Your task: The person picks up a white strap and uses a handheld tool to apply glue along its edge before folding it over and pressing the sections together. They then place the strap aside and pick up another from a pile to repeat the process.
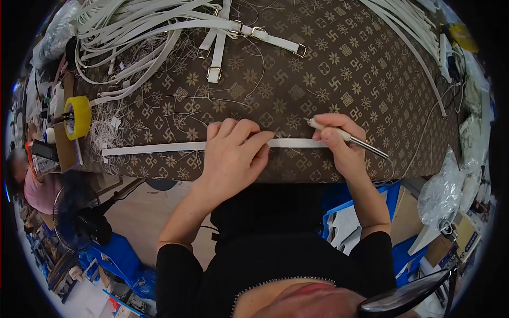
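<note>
A long white strap (154, 149) lies across the front of the brown patterned cloth. My left hand (233, 151) rests over it near its middle, fingers bent and closed on the strap. To the right, my right hand (343, 143) holds a pen-like tool (352, 139) with a white part and a metal shaft, fingers closed round it. That hand is at the right part of the strap; the strap's right end is hidden there. Thin loose threads lie near the left hand.
White straps with metal buckles (214, 73) are heaped at the back left, among thread scraps (106, 130). Yellow tape (78, 117) stands at the left edge. More white straps (405, 37) lie back right. A person in pink (40, 191) and a fan (77, 217) are at the far left.
</note>
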The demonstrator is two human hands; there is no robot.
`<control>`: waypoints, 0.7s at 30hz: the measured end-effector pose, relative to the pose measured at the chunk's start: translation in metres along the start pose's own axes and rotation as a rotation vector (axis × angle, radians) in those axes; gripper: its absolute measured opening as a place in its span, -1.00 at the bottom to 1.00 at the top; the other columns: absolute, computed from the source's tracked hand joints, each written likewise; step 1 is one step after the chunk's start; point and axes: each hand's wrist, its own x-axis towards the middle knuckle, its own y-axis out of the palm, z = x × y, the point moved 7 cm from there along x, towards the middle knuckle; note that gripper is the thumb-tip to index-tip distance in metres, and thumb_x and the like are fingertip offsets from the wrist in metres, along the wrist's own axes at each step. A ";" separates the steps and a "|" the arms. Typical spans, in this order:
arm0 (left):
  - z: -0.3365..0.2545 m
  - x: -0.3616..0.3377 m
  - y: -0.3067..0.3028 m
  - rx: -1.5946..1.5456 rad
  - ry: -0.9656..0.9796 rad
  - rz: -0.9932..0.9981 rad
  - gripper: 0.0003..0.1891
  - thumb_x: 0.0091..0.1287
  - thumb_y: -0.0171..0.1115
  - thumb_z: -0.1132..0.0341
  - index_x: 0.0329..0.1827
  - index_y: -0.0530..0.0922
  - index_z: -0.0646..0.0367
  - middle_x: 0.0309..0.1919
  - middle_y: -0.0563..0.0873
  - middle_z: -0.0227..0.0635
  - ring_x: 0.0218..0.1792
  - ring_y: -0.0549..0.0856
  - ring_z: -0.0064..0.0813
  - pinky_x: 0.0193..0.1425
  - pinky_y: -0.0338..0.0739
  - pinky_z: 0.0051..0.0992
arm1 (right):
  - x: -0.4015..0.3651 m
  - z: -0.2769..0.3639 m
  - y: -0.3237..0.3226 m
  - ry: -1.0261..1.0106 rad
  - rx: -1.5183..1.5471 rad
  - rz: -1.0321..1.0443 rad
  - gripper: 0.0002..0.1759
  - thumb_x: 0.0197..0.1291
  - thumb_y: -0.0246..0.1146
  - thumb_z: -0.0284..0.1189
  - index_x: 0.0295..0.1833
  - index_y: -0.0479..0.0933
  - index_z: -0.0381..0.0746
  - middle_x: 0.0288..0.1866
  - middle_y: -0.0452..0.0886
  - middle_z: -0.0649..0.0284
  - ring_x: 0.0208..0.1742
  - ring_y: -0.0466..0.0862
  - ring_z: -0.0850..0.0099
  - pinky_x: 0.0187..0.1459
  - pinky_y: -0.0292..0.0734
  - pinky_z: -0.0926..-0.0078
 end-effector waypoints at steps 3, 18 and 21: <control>-0.012 0.008 0.012 -0.022 -0.073 -0.009 -0.60 -0.02 0.54 0.24 -0.07 0.66 -0.01 -0.29 0.57 -0.45 -0.22 0.54 -0.38 -0.08 0.30 -0.36 | -0.001 -0.012 -0.007 0.019 0.235 -0.179 -0.72 0.36 0.27 -0.42 0.08 0.60 -0.37 -0.15 0.69 0.19 -0.22 0.65 0.57 -0.14 0.57 0.61; 0.055 -0.005 -0.036 0.114 -0.320 -0.367 -0.88 0.20 0.39 0.45 -0.23 0.65 0.09 -0.34 0.68 -0.43 -0.39 0.62 -0.41 -0.18 0.36 -0.40 | 0.002 -0.002 -0.003 0.038 0.068 -0.128 -0.76 0.33 0.28 -0.52 0.06 0.60 -0.35 -0.19 0.69 0.25 -0.24 0.65 0.62 -0.17 0.56 0.67; 0.059 -0.006 -0.060 0.152 -0.418 -0.502 -0.75 0.15 0.43 0.40 -0.09 0.68 0.06 -0.14 0.67 -0.34 -0.17 0.64 -0.36 -0.02 0.40 -0.36 | 0.002 -0.003 -0.003 0.021 0.028 -0.116 -0.76 0.32 0.29 -0.52 0.06 0.61 -0.35 -0.20 0.69 0.25 -0.24 0.65 0.62 -0.19 0.54 0.67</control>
